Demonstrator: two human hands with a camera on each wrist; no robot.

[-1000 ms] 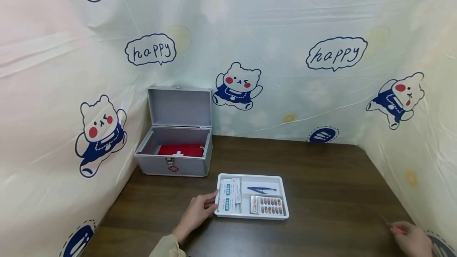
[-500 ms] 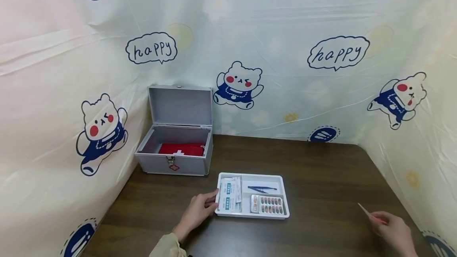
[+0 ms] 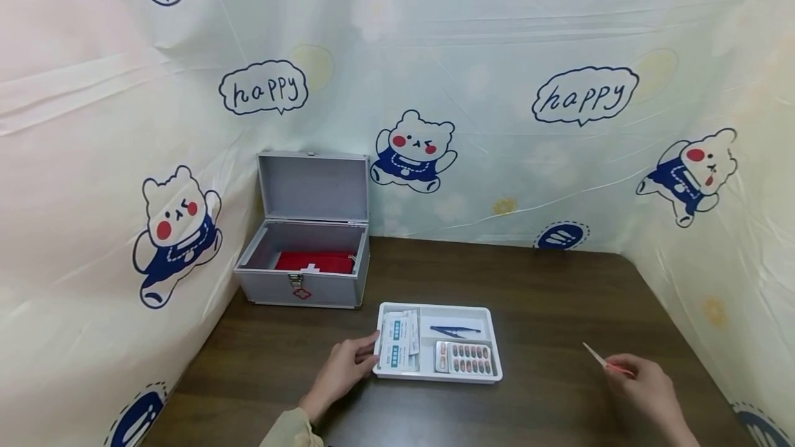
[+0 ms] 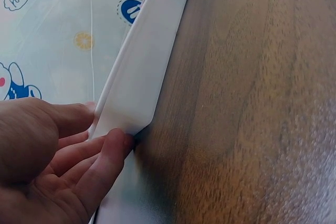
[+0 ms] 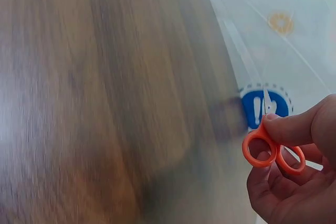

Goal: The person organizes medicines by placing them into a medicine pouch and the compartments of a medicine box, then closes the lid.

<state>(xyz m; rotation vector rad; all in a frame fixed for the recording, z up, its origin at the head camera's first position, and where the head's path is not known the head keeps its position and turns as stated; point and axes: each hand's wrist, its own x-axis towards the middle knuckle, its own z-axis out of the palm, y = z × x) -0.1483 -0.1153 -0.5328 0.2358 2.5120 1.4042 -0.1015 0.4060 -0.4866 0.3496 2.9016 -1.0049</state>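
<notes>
My right hand [image 3: 646, 388] pinches a small pair of scissors [image 5: 259, 149] with orange finger loops, held over the right side of the table, blades pointing toward the tray. A white divided tray [image 3: 437, 379] lies in the middle. At its left end my left hand [image 3: 340, 370] grips it, thumb at the rim and fingers against the outer wall, as the left wrist view shows. The tray's left section holds white packets [image 3: 395, 343] with blue print. Blue tweezers [image 3: 455, 330] lie in the back right section, and a blister pack of capsules [image 3: 466, 357] in the front right one.
Behind the tray on the left stands a grey metal case [image 3: 267, 286], its lid [image 3: 313, 188] raised and a red pouch [image 3: 323, 262] with a white cross inside. A printed sheet [image 3: 497, 40] surrounds the brown wooden table [image 3: 528, 281].
The right hand has moved left from the table's right edge, bringing the scissors closer to the tray. My left hand and the tray have stayed where they were.
</notes>
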